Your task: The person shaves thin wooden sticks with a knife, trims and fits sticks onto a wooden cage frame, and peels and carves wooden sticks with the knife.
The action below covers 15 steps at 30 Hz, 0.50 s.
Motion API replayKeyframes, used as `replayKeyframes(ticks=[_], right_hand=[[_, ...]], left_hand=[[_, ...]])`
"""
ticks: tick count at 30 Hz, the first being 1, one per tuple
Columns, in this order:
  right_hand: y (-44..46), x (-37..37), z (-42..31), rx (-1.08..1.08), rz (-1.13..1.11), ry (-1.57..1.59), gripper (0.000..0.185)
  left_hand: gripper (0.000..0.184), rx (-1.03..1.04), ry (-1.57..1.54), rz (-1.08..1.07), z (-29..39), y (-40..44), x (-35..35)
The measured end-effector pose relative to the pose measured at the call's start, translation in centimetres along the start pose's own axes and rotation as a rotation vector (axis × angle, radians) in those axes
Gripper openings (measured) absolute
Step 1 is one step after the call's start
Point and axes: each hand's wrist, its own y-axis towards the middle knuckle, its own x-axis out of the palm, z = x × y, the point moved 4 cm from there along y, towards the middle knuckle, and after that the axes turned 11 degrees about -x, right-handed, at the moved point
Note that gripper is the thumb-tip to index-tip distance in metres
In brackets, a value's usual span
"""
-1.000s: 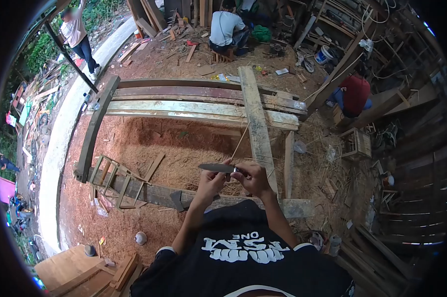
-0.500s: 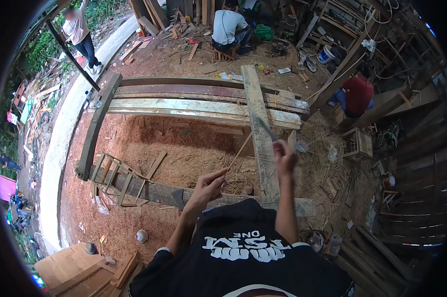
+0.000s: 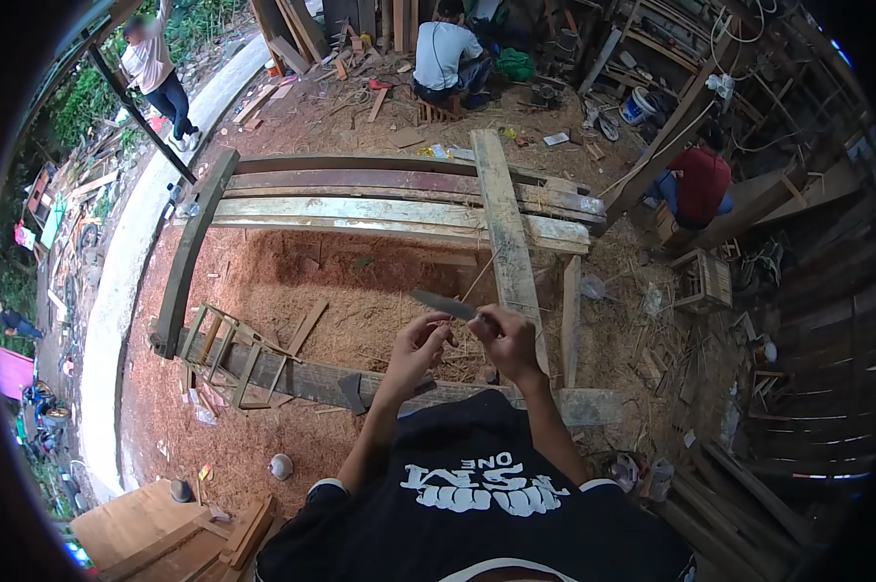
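Note:
A knife (image 3: 445, 305) with a wide grey blade is in my right hand (image 3: 508, 341), its blade pointing left above my left hand. My left hand (image 3: 419, 351) has its fingers curled round near a thin wooden strip (image 3: 478, 275), which rises from between the hands toward an upright-lying plank (image 3: 505, 233). The strip's lower end is hidden by the blade and fingers. Below my left hand, a dark flat metal piece (image 3: 353, 392) rests on a long beam (image 3: 302, 380).
Several long boards (image 3: 351, 207) lie across a wooden frame ahead. A small slatted wooden piece (image 3: 227, 351) leans on the beam at left. One person (image 3: 446, 58) crouches at the top, another (image 3: 700, 184) sits at right, and a third (image 3: 152, 68) stands at upper left.
My right hand has come back from over the plank at right to beside my left hand, bringing the knife. The blade now points left across the strip.

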Motion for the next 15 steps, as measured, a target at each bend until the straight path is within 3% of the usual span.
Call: replayKeyframes(ticks=[8, 12, 15], right_hand=[[0.4, 0.2, -1.5, -0.128, -0.084, 0.087, 0.037], [1.0, -1.0, -1.0, -0.289, -0.011, -0.018, 0.038], [1.0, -3.3, 2.1, -0.135, 0.081, -0.099, 0.038]], left_hand=[[0.034, 0.057, -0.171, -0.176, -0.8, 0.2, -0.2], [0.037, -0.054, -0.138, -0.167, -0.5, -1.0, -0.3], [0.036, -0.076, -0.148, -0.190, -0.7, -1.3, -0.8]])
